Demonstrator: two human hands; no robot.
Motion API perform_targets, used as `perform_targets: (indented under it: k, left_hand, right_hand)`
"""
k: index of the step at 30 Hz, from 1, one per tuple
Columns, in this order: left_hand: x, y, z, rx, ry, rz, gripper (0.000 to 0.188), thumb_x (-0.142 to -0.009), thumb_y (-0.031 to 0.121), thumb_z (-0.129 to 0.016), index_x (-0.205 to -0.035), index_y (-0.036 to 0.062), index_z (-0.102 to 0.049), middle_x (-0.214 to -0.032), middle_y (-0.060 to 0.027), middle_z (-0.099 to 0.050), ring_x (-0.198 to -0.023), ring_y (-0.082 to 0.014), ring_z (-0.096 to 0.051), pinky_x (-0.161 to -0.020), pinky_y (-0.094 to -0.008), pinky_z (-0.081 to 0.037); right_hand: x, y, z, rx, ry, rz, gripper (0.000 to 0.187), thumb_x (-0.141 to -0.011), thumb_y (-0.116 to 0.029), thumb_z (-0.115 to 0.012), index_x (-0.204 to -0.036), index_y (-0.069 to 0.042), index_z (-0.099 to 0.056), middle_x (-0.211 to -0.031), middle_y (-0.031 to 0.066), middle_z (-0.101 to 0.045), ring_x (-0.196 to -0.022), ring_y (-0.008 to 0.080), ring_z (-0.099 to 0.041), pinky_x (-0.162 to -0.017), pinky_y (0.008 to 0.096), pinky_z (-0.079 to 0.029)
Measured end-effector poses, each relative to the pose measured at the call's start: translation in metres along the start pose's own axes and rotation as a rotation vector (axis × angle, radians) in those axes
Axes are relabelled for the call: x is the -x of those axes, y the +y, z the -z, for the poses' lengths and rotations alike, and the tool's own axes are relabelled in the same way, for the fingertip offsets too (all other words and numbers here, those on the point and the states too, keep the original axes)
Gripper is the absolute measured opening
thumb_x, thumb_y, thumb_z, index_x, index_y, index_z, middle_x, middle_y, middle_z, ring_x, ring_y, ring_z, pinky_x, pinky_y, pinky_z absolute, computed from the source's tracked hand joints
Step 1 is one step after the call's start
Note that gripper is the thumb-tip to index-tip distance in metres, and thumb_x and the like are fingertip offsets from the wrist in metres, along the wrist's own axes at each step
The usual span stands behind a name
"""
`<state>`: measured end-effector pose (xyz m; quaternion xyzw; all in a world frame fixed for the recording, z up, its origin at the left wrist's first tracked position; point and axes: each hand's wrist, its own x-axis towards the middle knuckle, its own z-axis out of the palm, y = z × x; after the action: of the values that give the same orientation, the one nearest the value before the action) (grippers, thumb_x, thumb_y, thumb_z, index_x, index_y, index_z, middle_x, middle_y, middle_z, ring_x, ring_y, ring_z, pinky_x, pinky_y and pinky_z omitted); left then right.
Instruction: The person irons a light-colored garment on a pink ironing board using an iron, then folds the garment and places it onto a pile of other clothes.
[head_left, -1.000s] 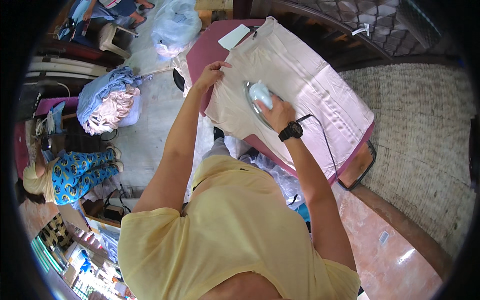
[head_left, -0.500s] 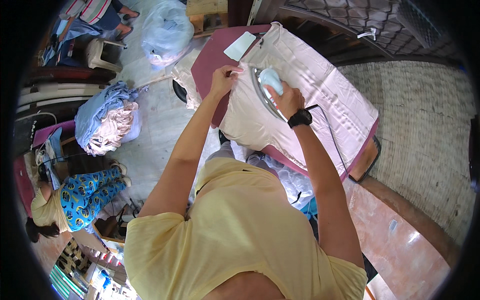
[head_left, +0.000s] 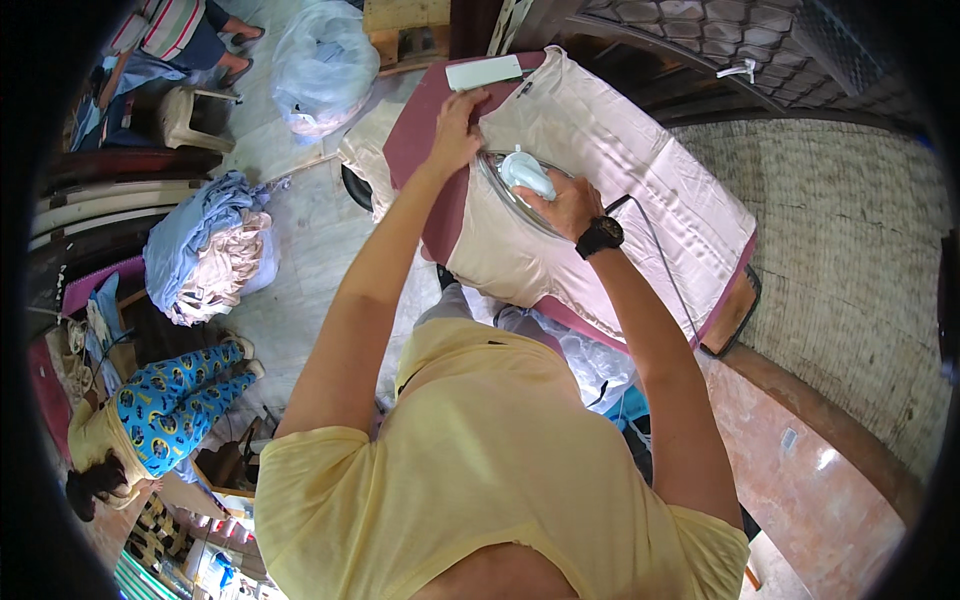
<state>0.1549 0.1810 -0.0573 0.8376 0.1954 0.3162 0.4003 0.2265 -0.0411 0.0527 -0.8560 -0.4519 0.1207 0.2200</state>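
My right hand, with a black watch at the wrist, is closed round the handle of a pale blue-and-white clothes iron. The iron rests on a pale pink garment spread over a maroon ironing board. Over the bare maroon part, beside the garment's edge, my left hand has its thumb apart from its fingers and appears to hold nothing. Its fingertips are close to a flat white card-like piece at the board's far end; whether they touch it I cannot tell.
A dark cord runs from the iron across the garment. On the floor at left lie a heap of blue and pink clothes and a filled clear plastic bag. One person is at lower left, another at upper left.
My left hand has let go of the garment's edge and moved farther off. The white piece has shifted away and turned. The iron has slid slightly left and its tip has turned left.
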Motion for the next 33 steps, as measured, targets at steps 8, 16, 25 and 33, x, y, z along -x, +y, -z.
perform_targets:
  k: [8, 16, 25, 33]
  left_hand:
    - [0.004, 0.003, 0.014, -0.146, -0.238, 0.300, 0.027, -0.079, 0.018, -0.071, -0.103, 0.0108, -0.062, -0.103, -0.0061, -0.061, -0.102, -0.0298, -0.054, -0.086, -0.0434, -0.043]
    - [0.001, -0.008, 0.014, -0.132, -0.051, 0.235, 0.027, -0.078, 0.028, -0.076, -0.082, 0.0042, -0.064, -0.082, -0.0100, -0.063, -0.075, -0.0256, -0.063, -0.067, -0.0389, -0.049]
    - [0.129, 0.068, 0.027, -0.421, -0.135, 0.377, 0.032, -0.086, 0.034, -0.064, -0.078, 0.0037, -0.063, -0.083, -0.0118, -0.061, -0.083, -0.0340, -0.059, -0.072, -0.0469, -0.044]
    - [0.160, 0.062, 0.026, -0.332, 0.072, 0.643, 0.031, -0.078, 0.033, -0.071, -0.066, 0.0063, -0.060, -0.076, -0.0077, -0.056, -0.078, -0.0284, -0.056, -0.070, -0.0454, -0.040]
  right_hand:
    - [-0.001, 0.004, -0.002, 0.064, -0.009, -0.016, 0.058, -0.077, -0.062, -0.069, -0.085, -0.004, -0.069, -0.067, 0.0206, -0.066, -0.067, 0.0408, -0.066, -0.061, 0.0500, -0.054]
    - [-0.006, -0.001, -0.001, 0.044, 0.004, 0.028, 0.058, -0.077, -0.061, -0.069, -0.091, -0.005, -0.070, -0.071, 0.0207, -0.067, -0.070, 0.0407, -0.067, -0.064, 0.0497, -0.054]
    - [-0.042, -0.013, 0.002, 0.082, -0.051, -0.030, 0.063, -0.079, -0.065, -0.063, -0.108, -0.009, -0.070, -0.079, 0.0186, -0.070, -0.077, 0.0399, -0.068, -0.071, 0.0494, -0.054]
    - [-0.045, -0.009, 0.002, 0.039, -0.165, -0.012, 0.061, -0.079, -0.064, -0.064, -0.108, -0.011, -0.070, -0.080, 0.0183, -0.070, -0.077, 0.0376, -0.068, -0.070, 0.0471, -0.055]
